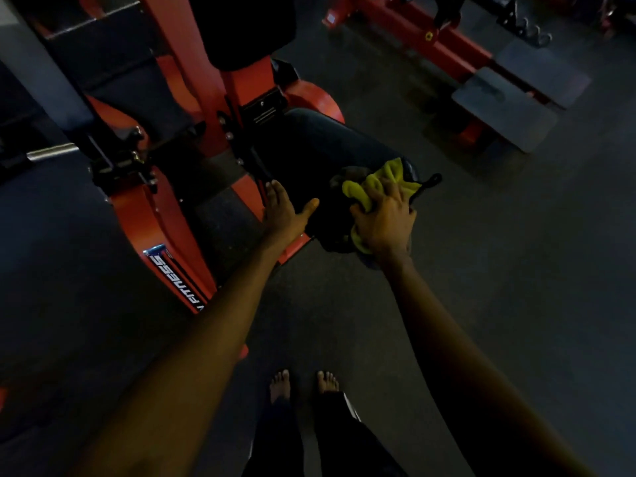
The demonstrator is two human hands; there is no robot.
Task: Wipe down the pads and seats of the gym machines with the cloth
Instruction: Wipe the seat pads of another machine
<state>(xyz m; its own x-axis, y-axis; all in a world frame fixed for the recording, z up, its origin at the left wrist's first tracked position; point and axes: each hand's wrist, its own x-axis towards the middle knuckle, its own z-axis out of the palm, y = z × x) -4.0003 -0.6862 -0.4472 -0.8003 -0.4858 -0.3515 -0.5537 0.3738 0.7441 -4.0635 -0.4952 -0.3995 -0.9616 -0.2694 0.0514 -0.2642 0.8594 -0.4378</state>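
While I wipe seat (309, 142) at frame centre w/ cloth (359, 191) | R hand (383, 218) clamped on bunched cloth at seat's near-right edge | L hand (284, 213) flat, fingers straight, on left edge | tip: spread cloth flatter, overlap strokes, cover edges.

Here's the crumpled yellow fabric cloth (375, 182), bunched into folds and pressed down on the near right corner of the long black padded seat (309, 142), gripped by the right hand (385, 218). The seat lies flat, rounded at its near end, dark and smooth in dim light.
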